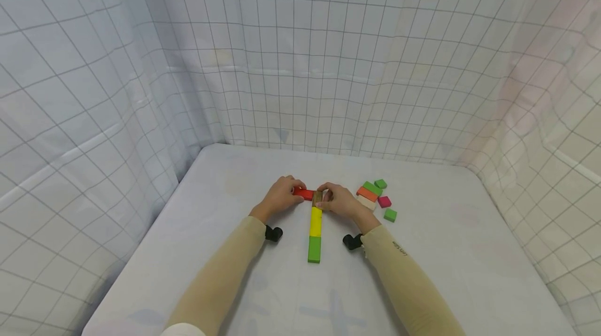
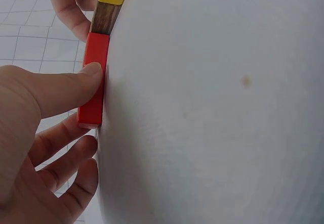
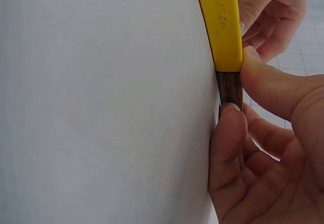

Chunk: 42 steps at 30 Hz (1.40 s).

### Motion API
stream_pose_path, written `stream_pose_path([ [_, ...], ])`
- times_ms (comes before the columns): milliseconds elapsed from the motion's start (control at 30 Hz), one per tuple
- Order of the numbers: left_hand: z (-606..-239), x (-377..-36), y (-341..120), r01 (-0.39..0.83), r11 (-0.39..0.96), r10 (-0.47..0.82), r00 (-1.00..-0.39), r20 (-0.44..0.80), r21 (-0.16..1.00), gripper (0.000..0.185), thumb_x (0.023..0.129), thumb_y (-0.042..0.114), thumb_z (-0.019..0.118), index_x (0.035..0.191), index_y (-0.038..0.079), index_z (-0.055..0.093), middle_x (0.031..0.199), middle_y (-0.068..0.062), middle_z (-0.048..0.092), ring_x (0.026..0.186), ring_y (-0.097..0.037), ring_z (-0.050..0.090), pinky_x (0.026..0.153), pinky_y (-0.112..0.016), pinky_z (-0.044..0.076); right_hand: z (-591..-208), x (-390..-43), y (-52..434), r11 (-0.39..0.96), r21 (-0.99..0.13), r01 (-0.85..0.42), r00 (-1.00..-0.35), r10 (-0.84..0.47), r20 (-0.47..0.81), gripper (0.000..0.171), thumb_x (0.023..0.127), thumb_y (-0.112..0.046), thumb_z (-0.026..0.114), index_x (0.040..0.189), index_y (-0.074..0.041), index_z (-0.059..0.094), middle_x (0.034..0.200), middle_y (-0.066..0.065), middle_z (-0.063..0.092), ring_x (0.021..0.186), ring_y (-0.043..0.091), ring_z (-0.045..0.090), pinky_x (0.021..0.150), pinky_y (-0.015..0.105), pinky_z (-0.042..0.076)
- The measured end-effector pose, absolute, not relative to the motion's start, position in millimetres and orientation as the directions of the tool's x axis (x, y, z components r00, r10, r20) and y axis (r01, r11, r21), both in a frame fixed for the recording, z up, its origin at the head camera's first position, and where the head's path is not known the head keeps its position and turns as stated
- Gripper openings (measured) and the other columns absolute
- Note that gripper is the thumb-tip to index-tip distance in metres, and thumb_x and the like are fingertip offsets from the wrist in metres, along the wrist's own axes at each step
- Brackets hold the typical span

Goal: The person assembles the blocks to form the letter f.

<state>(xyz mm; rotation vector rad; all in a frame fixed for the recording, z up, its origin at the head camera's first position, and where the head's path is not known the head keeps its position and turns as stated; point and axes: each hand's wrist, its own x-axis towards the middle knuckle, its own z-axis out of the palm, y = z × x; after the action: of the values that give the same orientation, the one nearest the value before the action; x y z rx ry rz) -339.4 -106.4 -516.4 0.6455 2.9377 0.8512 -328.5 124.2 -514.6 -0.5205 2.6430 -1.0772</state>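
The brown block (image 1: pixel 317 198) is mostly hidden by fingers in the head view, and only its dark wood grain is seen in the wrist views. It is pinched by the right hand (image 1: pixel 339 201) between thumb and curled fingers, just below the middle of the frame. The red block (image 1: pixel 305 194), smooth and rectangular, is pinched by the left hand (image 1: pixel 280 196) and is touching the brown block at its left. Below the brown block, a yellow block (image 1: pixel 316 221) and a green block (image 1: pixel 314 249) are laid in one line on the white table (image 1: pixel 460 252). At the right, a small pile of green, orange and pink pieces (image 1: pixel 375 198) is seen; their exact shapes are hard to make out.
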Motion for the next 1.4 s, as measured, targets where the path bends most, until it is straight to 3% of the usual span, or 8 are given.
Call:
stream_pose_path([
  [567, -516.5, -341.0, -105.1, 0.391, 0.745, 0.385, -0.914, 0.131, 0.541, 0.026, 0.086, 0.019, 0.082, 0.111, 0.015, 0.076, 0.095, -0.001, 0.061, 0.086, -0.021, 0.049, 0.074, -0.033, 0.043, -515.7, -330.7, 124.9, 0.666, -0.707, -0.237, -0.911, -0.404, -0.076, 0.044, 0.091, -0.029, 0.077, 0.129, -0.014, 0.061, 0.088, 0.003, 0.060, 0.075, 0.019, 0.053, 0.066, 0.030, 0.043],
  [1400, -519.8, -342.3, -107.7, 0.389, 0.729, 0.397, -0.911, 0.115, 0.564, 0.033, 0.086, 0.023, 0.082, 0.117, 0.015, 0.074, 0.098, -0.002, 0.063, 0.088, -0.020, 0.053, 0.079, -0.035, 0.046, -510.2, -325.6, 126.9, 0.673, -0.705, -0.223, -0.911, -0.401, -0.094, 0.051, 0.094, -0.033, 0.074, 0.139, -0.014, 0.058, 0.093, 0.004, 0.062, 0.072, 0.018, 0.057, 0.064, 0.029, 0.047],
])
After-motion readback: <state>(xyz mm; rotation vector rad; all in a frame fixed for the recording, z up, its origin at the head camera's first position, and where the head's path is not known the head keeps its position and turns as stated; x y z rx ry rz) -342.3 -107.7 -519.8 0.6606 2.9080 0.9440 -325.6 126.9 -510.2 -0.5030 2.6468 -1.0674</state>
